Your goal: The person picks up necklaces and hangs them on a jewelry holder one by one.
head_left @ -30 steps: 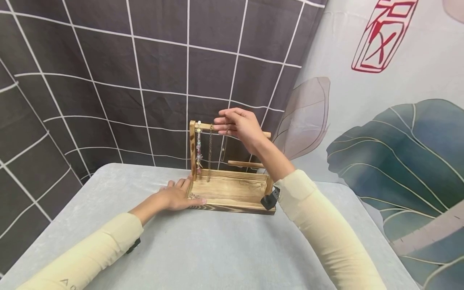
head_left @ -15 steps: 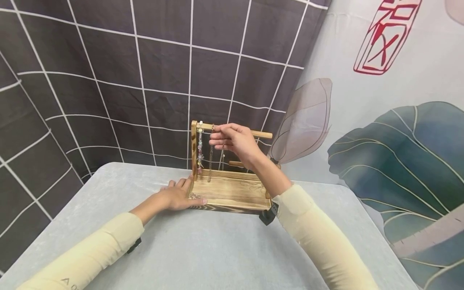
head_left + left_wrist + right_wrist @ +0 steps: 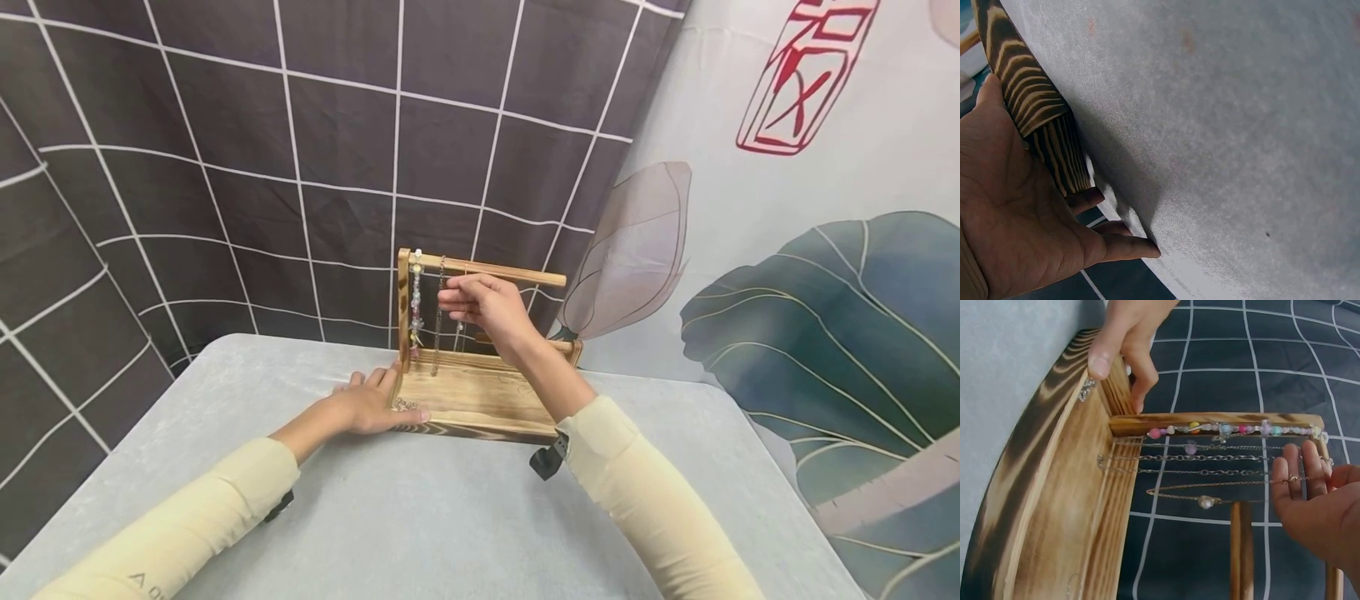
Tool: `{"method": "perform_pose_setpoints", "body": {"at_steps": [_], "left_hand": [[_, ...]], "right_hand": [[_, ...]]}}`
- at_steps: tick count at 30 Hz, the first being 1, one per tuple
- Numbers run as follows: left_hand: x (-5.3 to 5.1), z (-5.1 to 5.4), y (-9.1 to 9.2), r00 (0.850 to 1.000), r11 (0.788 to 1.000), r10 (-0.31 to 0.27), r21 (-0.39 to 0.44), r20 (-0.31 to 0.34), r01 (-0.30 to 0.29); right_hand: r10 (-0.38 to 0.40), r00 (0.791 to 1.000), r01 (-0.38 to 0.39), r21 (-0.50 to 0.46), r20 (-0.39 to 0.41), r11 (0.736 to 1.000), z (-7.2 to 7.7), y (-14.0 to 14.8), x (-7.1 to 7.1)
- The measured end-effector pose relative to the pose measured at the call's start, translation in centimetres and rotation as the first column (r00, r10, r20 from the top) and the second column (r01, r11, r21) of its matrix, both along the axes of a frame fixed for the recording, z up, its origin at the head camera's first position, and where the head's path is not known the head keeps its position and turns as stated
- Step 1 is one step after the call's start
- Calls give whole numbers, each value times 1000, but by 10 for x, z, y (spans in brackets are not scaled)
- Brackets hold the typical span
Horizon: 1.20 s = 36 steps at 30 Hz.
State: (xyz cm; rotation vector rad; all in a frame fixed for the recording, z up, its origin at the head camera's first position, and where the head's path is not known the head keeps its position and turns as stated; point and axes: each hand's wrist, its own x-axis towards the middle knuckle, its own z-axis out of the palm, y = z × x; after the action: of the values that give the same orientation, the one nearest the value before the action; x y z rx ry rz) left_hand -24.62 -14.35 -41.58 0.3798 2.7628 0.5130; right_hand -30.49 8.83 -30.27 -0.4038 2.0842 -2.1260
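A wooden jewellery stand (image 3: 480, 400) has a tray base and a top bar (image 3: 510, 272). My left hand (image 3: 367, 406) grips its left end, thumb over the tray's front rim, fingers along the side. From the bar's left part hang a colourful beaded strand (image 3: 416, 308) and a silver chain (image 3: 437, 333). My right hand (image 3: 495, 312) is just below the bar, fingers extended together; in the right wrist view, a thin gold chain (image 3: 1210, 484) with a pearl pendant (image 3: 1206, 502) runs across the fingers of that hand (image 3: 1322, 500). Whether the thumb pinches it is hidden.
A small chain (image 3: 405, 405) lies in the tray's front left corner. A lower wooden peg (image 3: 562, 343) is at the right, partly behind my right arm. The stand rests on a pale cloth-covered table (image 3: 420, 517), before a dark grid-patterned curtain (image 3: 337, 150).
My right hand has moved down from the level of the bar to just below it, uncovering more of the bar. The left hand stays on the stand.
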Motion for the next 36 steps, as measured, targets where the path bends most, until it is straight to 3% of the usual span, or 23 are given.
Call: {"method": "perform_pose_setpoints", "body": {"at_steps": [6, 12, 16, 18, 36], "left_hand": [[-3, -4, 0, 1000, 1000, 13, 2, 4, -13], [-7, -11, 0, 1000, 1000, 23, -9, 19, -23], [-3, -4, 0, 1000, 1000, 18, -4, 23, -18], [-4, -5, 0, 999, 1000, 22, -3, 27, -22], [-13, -17, -3, 999, 999, 35, 1, 26, -35]], "right_hand": [[-15, 1000, 15, 33, 17, 999, -6, 0, -2], [-16, 999, 16, -6, 47, 1000, -11, 1, -2], [-18, 998, 20, -36, 62, 999, -12, 3, 1], [-11, 998, 14, -37, 63, 999, -13, 5, 1], [-16, 1000, 16, 14, 4, 1000, -14, 17, 7]]}}
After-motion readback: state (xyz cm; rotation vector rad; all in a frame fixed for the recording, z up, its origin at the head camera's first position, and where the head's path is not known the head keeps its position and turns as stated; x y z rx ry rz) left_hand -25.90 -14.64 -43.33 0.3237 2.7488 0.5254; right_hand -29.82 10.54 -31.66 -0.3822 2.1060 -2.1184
